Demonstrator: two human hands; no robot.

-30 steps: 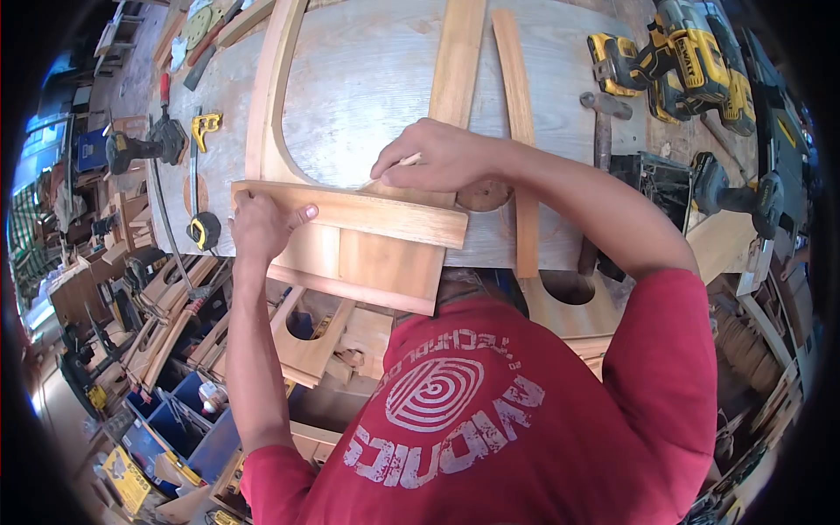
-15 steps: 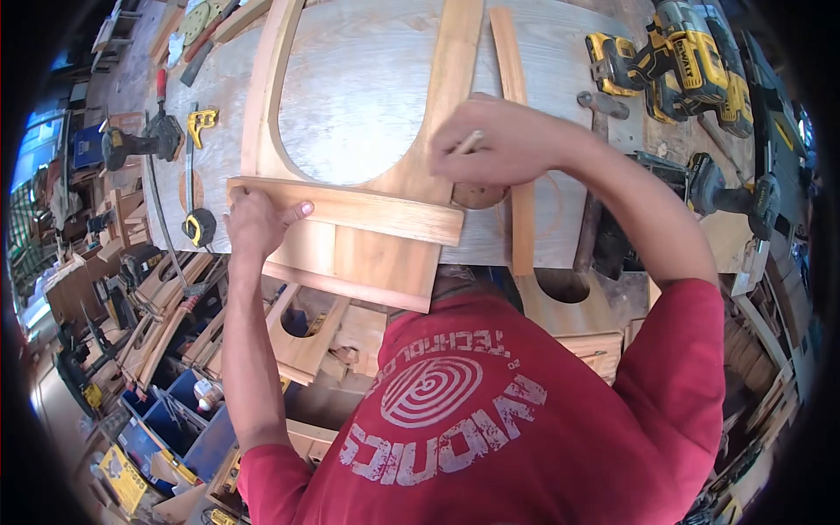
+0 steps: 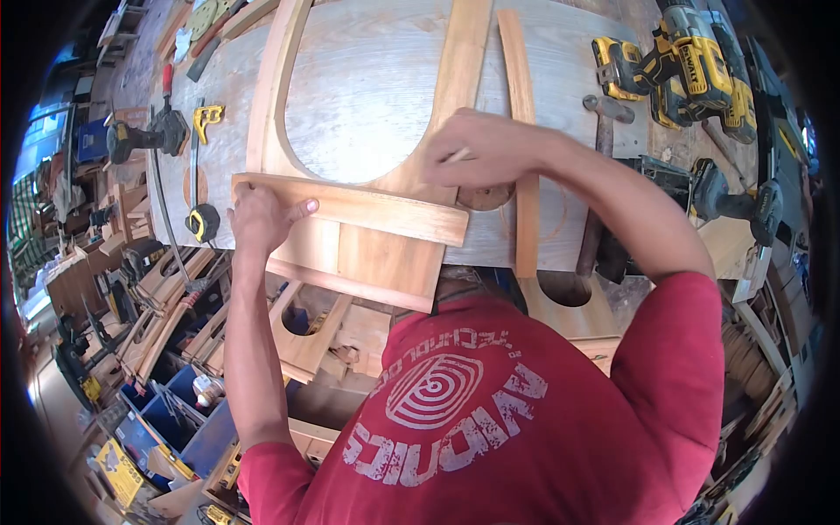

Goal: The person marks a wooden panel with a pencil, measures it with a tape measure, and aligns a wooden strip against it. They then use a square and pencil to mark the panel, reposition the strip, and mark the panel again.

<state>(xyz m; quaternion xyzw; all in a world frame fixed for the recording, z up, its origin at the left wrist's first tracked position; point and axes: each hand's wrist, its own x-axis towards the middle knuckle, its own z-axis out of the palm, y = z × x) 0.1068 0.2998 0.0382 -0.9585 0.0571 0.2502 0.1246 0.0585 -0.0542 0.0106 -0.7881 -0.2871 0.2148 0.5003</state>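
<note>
A wooden strip (image 3: 376, 210) lies across the lower part of a wooden frame (image 3: 385, 262) that has a large rounded opening. My left hand (image 3: 260, 217) grips the strip's left end, thumb on its upper face and fingers curled over the far edge. Above the frame's right side, near the strip's right end, my right hand (image 3: 477, 150) is closed and slightly blurred. From its fist pokes a short pale stick (image 3: 457, 156), whose kind I cannot make out. A narrow wooden slat (image 3: 523, 219) runs beneath my right forearm.
Yellow cordless drills (image 3: 700, 70) and a hammer (image 3: 605, 122) lie at the right of the worktable (image 3: 560, 87). At the left are a tape measure (image 3: 202, 223), a yellow-headed square (image 3: 206, 121) and a clamp (image 3: 166, 131). Wood pieces and a blue crate (image 3: 197, 420) stand below.
My right hand has moved a little left and down toward the strip, with the pale stick still in it. My left hand keeps its hold on the strip. The whole view has shifted slightly.
</note>
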